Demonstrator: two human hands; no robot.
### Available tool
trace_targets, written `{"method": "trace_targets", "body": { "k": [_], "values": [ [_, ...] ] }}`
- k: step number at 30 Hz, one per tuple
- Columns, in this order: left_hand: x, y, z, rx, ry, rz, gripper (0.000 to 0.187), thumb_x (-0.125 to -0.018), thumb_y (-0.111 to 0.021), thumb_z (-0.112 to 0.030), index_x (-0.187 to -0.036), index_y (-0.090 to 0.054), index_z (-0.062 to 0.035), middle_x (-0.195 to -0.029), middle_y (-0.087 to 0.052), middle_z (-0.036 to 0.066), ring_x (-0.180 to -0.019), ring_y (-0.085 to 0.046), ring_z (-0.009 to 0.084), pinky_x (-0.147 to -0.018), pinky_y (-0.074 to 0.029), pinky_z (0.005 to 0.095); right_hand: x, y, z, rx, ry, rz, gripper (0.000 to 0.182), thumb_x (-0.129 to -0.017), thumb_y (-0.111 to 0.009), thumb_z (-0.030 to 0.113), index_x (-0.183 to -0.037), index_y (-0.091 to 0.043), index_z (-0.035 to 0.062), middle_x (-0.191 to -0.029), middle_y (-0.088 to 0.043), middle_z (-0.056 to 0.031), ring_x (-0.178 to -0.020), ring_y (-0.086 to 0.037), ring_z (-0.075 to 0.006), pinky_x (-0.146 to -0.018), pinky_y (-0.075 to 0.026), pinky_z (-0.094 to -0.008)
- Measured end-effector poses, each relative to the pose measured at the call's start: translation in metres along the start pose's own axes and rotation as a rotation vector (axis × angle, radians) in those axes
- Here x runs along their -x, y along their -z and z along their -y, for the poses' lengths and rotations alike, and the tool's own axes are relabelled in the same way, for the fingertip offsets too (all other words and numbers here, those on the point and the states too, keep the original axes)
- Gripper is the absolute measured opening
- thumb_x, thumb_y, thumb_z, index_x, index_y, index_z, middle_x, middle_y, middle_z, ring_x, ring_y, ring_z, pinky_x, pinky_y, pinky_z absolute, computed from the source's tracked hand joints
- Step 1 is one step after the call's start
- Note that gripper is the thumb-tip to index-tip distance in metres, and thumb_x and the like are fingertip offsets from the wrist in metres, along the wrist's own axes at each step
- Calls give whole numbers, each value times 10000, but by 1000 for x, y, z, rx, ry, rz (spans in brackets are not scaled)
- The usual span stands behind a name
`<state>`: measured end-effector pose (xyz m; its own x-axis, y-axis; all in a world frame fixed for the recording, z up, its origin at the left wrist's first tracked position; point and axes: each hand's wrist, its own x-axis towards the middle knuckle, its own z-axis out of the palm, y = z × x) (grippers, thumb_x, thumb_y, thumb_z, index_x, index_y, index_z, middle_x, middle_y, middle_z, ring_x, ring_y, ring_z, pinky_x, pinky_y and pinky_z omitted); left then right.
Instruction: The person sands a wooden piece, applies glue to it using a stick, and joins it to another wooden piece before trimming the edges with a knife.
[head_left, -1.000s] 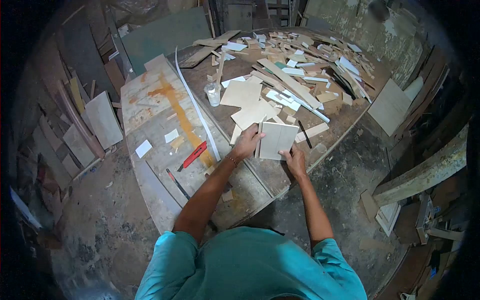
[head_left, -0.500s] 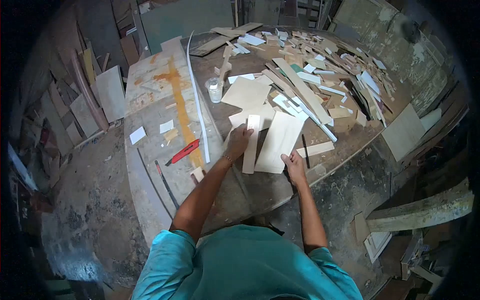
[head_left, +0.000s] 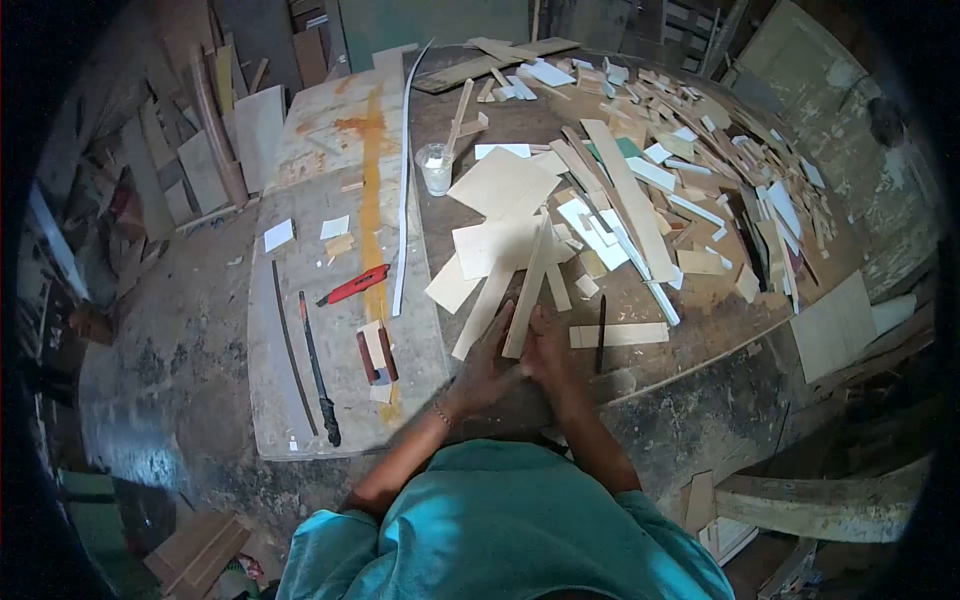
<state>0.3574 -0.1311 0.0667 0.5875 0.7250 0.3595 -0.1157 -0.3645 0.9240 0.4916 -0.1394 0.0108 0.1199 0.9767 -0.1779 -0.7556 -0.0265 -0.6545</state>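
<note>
With the forearms angled inward, the left hand (head_left: pixel 484 368) and right hand (head_left: pixel 551 350) flank a wooden strip (head_left: pixel 526 300), fingers pointing forward; whether either grips it, I cannot tell.

A worker's bare hands come close together in front of the body, the left hand (head_left: pixel 484 372) and right hand (head_left: pixel 547 352) angled inward with fingers pointing forward, away from the torso (head_left: pixel 510 515). The left forearm (head_left: pixel 400 462) reaches in from one side, a thin band (head_left: pixel 441 411) circling its wrist; the right forearm (head_left: pixel 597 440) slants in from the other. Shadow blurs how tightly the fingers are curled.
</note>
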Motion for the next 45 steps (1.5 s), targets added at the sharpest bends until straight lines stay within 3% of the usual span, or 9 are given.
{"method": "trace_targets", "body": {
  "k": [2,6,10,17,24,33,34,43,45],
  "values": [
    [-2,-6,6,-222,0,-63,607,-844,-523,-140,-1346,-210,-8,-1304,-363,197,-1171,-398,266,-939,-345,366,-10,24,-16,261,130,72,383,-916,-409,310,-1182,-382,36,-1062,-511,-72,-982,-518,-196,-871,-416,-333],
    [-4,-12,6,-337,106,-228,574,-827,-549,-113,-1330,-284,-40,-1203,-474,191,-1108,-464,261,-893,-384,358,-12,16,-10,-21,67,-89,366,-888,-484,243,-1154,-407,3,-1068,-515,-91,-1005,-502,-197,-892,-378,-314],
    [-2,-5,5,-240,234,-362,366,-844,-521,-154,-1182,-470,-24,-948,-581,241,-891,-588,338,-780,-446,398,11,-5,26,614,362,-153,383,-836,-565,222,-1100,-441,-26,-1030,-550,-129,-959,-528,-202,-842,-404,-317],
    [-8,18,45,-942,257,-216,560,-761,-605,-216,-1184,-386,79,-1063,-485,261,-952,-514,386,-744,-446,430,43,-11,46,1201,386,-374,399,-815,-580,221,-1071,-435,-49,-953,-578,-228,-872,-592,-297,-756,-453,-383],
    [-1,9,69,-688,404,-98,423,-771,-577,-146,-1098,-410,63,-971,-488,310,-803,-549,428,-684,-458,475,49,-21,33,1405,330,-534,359,-797,-578,150,-1050,-416,-47,-881,-584,-218,-839,-586,-347,-736,-447,-401],
    [5,2,46,-165,426,-185,337,-891,-416,-153,-1172,-420,33,-1075,-505,257,-919,-526,381,-793,-418,422,36,-13,3,1406,559,-447,387,-796,-578,173,-1070,-402,-37,-918,-577,-239,-871,-582,-351,-745,-451,-395],
    [4,5,47,-184,423,-177,344,-891,-420,-154,-1178,-422,34,-1103,-497,248,-946,-517,373,-814,-411,416,42,-19,9,1386,357,-477,401,-803,-574,165,-1103,-398,-34,-946,-575,-202,-886,-577,-288,-771,-441,-365],
    [-12,18,37,-672,-52,-303,457,-782,-623,-158,-1163,-430,4,-1129,-456,214,-967,-492,383,-761,-440,409,26,-1,7,474,333,-343,422,-786,-606,137,-1125,-423,-36,-1033,-540,-151,-952,-520,-208,-812,-420,-321],
    [-22,12,18,-390,260,-305,392,-769,-641,-165,-1092,-498,5,-1014,-544,203,-915,-549,305,-766,-447,380,15,-1,7,558,313,-296,423,-791,-603,151,-1125,-421,-37,-1031,-541,-147,-948,-521,-212,-811,-419,-325]
  ]
}}
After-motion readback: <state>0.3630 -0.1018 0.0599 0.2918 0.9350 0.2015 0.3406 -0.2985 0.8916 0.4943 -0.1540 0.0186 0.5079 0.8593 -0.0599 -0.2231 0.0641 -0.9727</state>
